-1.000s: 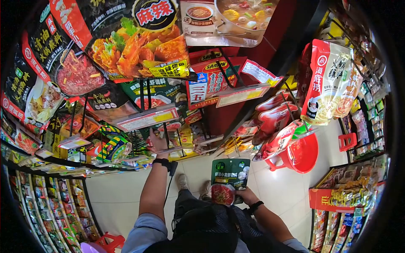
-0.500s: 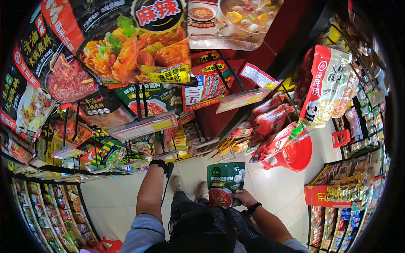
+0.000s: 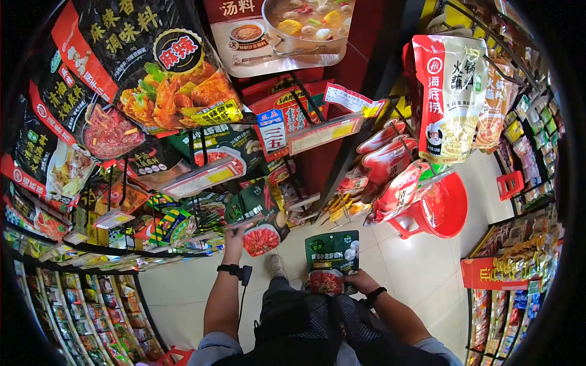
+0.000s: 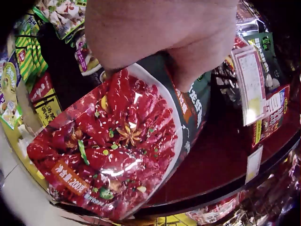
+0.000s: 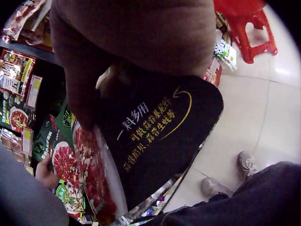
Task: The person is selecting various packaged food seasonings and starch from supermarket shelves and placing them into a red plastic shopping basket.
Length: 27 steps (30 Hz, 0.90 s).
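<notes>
Left hand (image 3: 234, 239): fingers and thumb close on the edge of a flat, dark-green pouch (image 3: 261, 236), which hangs tilted beside the hanging stock. Left wrist view: film glossy and creased, with highlights across the print of red crayfish, star anise and green bits in a white-rimmed bowl. Right hand (image 3: 361, 282): closed on the lower side edge of a second green pouch (image 3: 332, 259), held near-upright in front of the body, apart from the first. Head view gives its front as rectangular, with a printed red dish and white garlic; right wrist view gives its back as almost black, with yellow lettering and a curved yellow arrow. Dark bands sit on both wrists. Surroundings: shop aisle; shiny plastic packets hang on black metal rods, with price labels (image 3: 204, 177) in clear holders at the rod ends. Large black pouches (image 3: 165, 79) fill the upper left; a red-and-white pouch (image 3: 448, 97) hangs at right, above a smooth red plastic tub (image 3: 444, 204). Floor (image 3: 403, 262): pale, glossy square tiles with thin joints. Against the frame half a second back: left hand was mostly hidden among the lower packets, behind a label; it is now out in view, with the first pouch drawn toward the body. Right hand keeps its grip, its pouch in nearly the same place.
</notes>
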Motion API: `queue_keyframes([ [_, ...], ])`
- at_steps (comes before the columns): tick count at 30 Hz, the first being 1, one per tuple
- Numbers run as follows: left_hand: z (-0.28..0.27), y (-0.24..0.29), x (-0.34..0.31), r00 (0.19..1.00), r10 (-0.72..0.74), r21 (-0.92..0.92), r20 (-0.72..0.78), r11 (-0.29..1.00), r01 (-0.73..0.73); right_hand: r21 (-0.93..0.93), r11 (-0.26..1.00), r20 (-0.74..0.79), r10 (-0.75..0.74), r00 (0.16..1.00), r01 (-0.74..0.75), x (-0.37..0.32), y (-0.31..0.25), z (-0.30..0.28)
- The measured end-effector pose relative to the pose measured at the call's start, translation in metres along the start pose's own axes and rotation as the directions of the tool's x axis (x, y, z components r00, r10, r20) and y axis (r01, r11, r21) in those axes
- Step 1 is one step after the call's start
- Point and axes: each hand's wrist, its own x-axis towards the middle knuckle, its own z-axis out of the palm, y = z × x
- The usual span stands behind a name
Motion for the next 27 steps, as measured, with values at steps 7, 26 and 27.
queue_keyframes([
  [7,-0.008,0.010,-0.038,0.948,-0.316,-0.113,0.038,0.941,0.318,-0.037,0.991,0.095,-0.126,0.988,0.130,0.037,0.039,-0.021],
  [26,-0.005,0.009,-0.026,0.972,-0.228,-0.309,0.058,0.922,0.234,0.009,0.999,0.053,-0.052,0.997,0.052,0.012,0.026,-0.022],
  [27,-0.006,0.006,-0.029,0.970,-0.237,-0.377,0.049,0.895,0.238,0.029,0.998,0.051,-0.050,0.997,0.049,0.010,0.024,-0.019],
])
